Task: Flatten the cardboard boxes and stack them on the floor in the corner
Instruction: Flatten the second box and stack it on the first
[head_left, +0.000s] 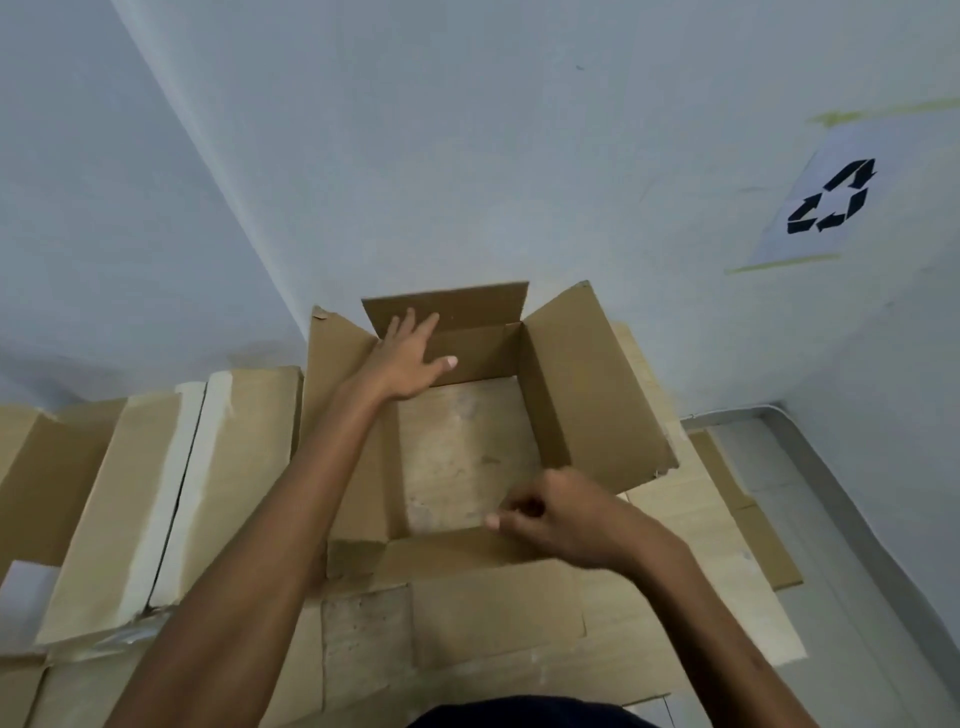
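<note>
An open brown cardboard box (587, 384) stands in the wall corner with no bottom panel, so the flattened cardboard (691, 587) below shows through it. Its flaps stick out on all sides. My left hand (410, 364) lies flat with spread fingers against the far inside wall and far flap. My right hand (566, 519) pinches the near wall of the box at its top edge. The box rests on a pile of flattened boxes spread over the floor.
Taped, still-assembled boxes (156, 493) lie to the left against the wall. A paper sign with a recycling symbol (826, 202) is taped to the right wall. Grey floor (831, 499) shows at the right, beside the pile.
</note>
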